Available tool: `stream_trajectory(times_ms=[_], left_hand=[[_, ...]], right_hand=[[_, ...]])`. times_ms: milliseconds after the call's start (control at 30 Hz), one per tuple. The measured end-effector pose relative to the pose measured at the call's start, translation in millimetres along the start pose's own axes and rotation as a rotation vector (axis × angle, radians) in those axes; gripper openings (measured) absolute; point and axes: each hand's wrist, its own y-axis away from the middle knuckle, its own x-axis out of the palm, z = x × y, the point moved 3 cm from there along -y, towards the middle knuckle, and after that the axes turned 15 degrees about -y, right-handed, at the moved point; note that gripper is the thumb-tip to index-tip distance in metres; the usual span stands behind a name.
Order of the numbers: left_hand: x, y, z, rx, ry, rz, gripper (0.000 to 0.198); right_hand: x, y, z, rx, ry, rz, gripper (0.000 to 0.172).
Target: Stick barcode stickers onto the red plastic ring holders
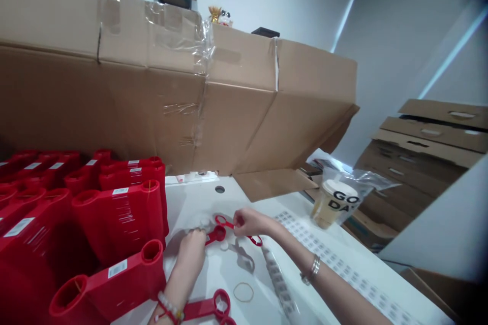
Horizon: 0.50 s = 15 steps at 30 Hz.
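Right hand: closed, pinching slim red ring-ended piece at mid-length, above white table. Left hand, between eight and nine o'clock from right: back uppermost, against thicker red piece, ring end jutting toward three; fingers hidden, cannot tell grip. Clock from right hand: rubber band at six, red bundles at nine, label sheet at four, bagged cup near three, cardboard at twelve.
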Motion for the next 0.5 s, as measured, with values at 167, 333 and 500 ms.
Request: stream_trajectory(times_ms=[167,333,500], left_hand=[[-23.6,24,5,-0.182,-0.041,0.002,0.031],[-43.3,49,6,-0.166,-0.016,-0.049,0.058],[-24.3,35,13,-0.135,0.005,-0.018,0.053]], right_hand=[[-1,-35,34,-0.232,-0.011,0.023,0.025],[42,-52,51,-0.404,0.0,0.114,0.028],[61,-56,46,-0.518,0.01,0.106,0.027]])
